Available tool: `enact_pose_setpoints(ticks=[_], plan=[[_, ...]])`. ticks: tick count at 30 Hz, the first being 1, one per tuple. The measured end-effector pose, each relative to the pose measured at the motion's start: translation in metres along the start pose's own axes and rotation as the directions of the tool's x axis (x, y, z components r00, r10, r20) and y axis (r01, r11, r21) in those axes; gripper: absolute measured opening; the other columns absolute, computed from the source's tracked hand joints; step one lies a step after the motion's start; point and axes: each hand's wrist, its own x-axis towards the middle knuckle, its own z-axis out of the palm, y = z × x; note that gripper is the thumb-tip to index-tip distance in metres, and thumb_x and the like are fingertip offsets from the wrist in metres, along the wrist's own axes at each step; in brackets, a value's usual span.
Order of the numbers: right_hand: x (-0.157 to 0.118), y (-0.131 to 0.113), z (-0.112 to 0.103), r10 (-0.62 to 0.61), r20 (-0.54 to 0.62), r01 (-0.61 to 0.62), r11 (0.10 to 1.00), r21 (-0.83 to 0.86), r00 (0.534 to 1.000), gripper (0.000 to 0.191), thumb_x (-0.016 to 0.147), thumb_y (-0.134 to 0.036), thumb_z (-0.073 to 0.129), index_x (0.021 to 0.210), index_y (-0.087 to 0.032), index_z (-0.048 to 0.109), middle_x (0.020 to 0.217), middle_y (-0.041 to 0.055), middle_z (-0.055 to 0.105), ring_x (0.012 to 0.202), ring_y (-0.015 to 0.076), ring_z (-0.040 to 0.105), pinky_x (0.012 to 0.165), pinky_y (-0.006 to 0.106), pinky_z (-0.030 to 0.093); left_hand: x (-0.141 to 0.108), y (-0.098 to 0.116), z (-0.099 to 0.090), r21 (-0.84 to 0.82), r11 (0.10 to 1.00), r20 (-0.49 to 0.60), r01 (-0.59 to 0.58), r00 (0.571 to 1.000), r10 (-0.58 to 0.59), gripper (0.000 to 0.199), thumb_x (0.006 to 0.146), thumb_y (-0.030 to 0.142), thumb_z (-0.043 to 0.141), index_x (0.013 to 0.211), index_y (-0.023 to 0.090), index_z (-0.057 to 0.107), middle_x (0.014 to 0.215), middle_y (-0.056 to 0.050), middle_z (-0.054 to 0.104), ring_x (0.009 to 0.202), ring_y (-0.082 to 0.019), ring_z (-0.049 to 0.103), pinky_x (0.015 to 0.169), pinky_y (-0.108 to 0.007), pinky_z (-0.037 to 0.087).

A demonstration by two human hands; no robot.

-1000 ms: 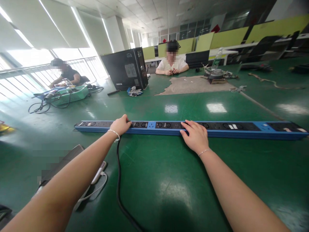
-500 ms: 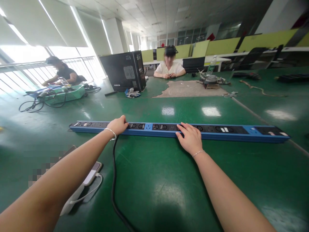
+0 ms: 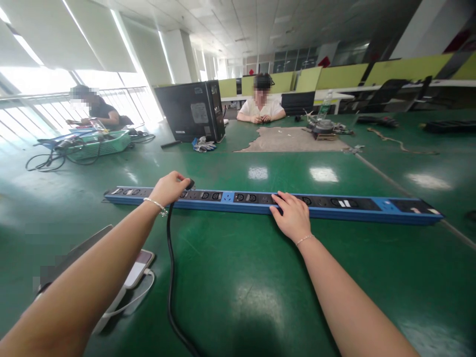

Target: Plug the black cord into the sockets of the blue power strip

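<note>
A long blue and black power strip (image 3: 245,199) lies across the green table (image 3: 223,277), its sockets facing up. My left hand (image 3: 171,188) grips a black plug (image 3: 191,184) just above the strip's left part. From that hand a black cable (image 3: 169,263) runs down toward the table's near edge. My right hand (image 3: 292,214) rests on the strip right of its middle, fingers spread over the sockets and thumb at the front side.
Beneath my left forearm lie a phone (image 3: 138,267) and a white cable. Farther back stand a green basket (image 3: 119,143) with cables, a black computer case (image 3: 186,111), gloves (image 3: 204,144) and a bottle (image 3: 326,103). Two people sit beyond, one left, one across.
My left hand has lifted off the strip and moved slightly left, bringing the plug into view above the sockets. The cable has shifted left with it. My right hand stays on the strip.
</note>
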Motion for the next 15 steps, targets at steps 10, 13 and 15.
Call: enact_pose_setpoints(ticks=[10,13,15], plan=[[0.000,0.001,0.001,0.006,0.004,-0.006,1.000,0.004,1.000,0.036,0.087,-0.039,0.044,0.118,-0.027,0.059,0.129,0.0005,0.055,0.121,0.0212,0.044,0.099,0.041,0.029,-0.013,0.047,0.025,0.102,0.987,0.032,-0.122,0.992,0.120,0.042,0.080,0.051,0.035,0.072,0.019,0.059,0.071,-0.009,0.067,0.072,-0.022,0.062,0.063,-0.029,0.045],[0.000,0.000,0.001,0.007,0.003,-0.007,1.000,0.011,1.000,0.036,0.087,-0.038,0.045,0.117,-0.027,0.059,0.129,0.0005,0.055,0.120,0.0210,0.044,0.099,0.041,0.029,-0.015,0.065,0.041,0.119,0.976,0.057,-0.181,0.983,0.175,0.041,0.081,0.048,0.034,0.076,0.018,0.061,0.084,-0.012,0.068,0.083,-0.025,0.063,0.069,-0.031,0.045],[0.000,0.000,0.001,0.005,0.000,-0.005,1.000,0.014,1.000,0.036,0.087,-0.038,0.045,0.117,-0.026,0.060,0.129,0.0010,0.055,0.120,0.0211,0.044,0.099,0.041,0.029,-0.015,0.073,0.052,0.123,0.974,0.090,-0.192,0.979,0.182,0.041,0.080,0.047,0.035,0.079,0.017,0.062,0.088,-0.014,0.069,0.085,-0.026,0.063,0.070,-0.032,0.046]])
